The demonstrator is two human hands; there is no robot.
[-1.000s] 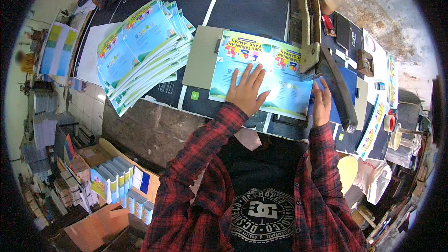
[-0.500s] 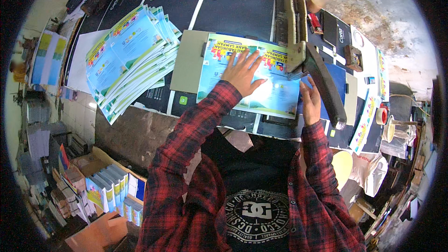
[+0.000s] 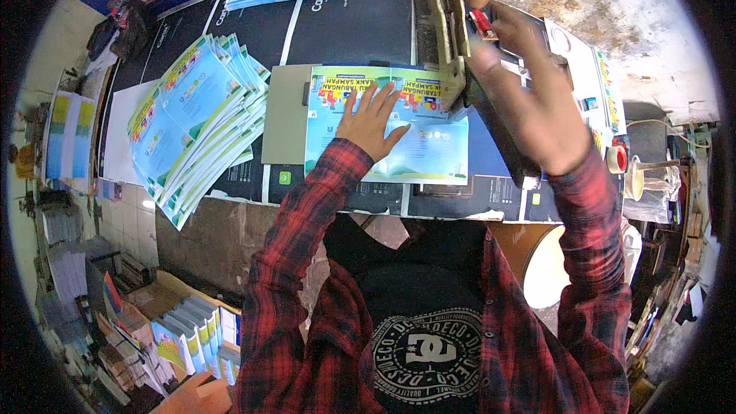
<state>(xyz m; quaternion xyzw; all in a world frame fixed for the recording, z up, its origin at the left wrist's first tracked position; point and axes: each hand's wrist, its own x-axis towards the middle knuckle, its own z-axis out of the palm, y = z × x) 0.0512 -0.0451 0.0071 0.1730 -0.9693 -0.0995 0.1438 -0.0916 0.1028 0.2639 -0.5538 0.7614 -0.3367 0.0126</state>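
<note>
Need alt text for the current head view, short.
A person's left hand lies flat on a blue-and-green printed sheet, while the right hand, blurred and open, overlaps the dark handle of a metal lever tool in view. To the left, a fanned pile of similar sheets lies on the black-topped table.

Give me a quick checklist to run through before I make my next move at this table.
1. Left hand pressing on the printed sheet: ok, fingers spread across it.
2. Left fingers clear of the metal device: ok, a gap shows.
3. Right hand off the sheet: ok, to its right, open and blurred.
4. Right hand touching the dark lever: cannot tell, they overlap in this view.
5. Sheet's upper right corner aligned: cannot tell, the device hides it.
6. Sheet pile squared up: not ok, fanned out.
</note>
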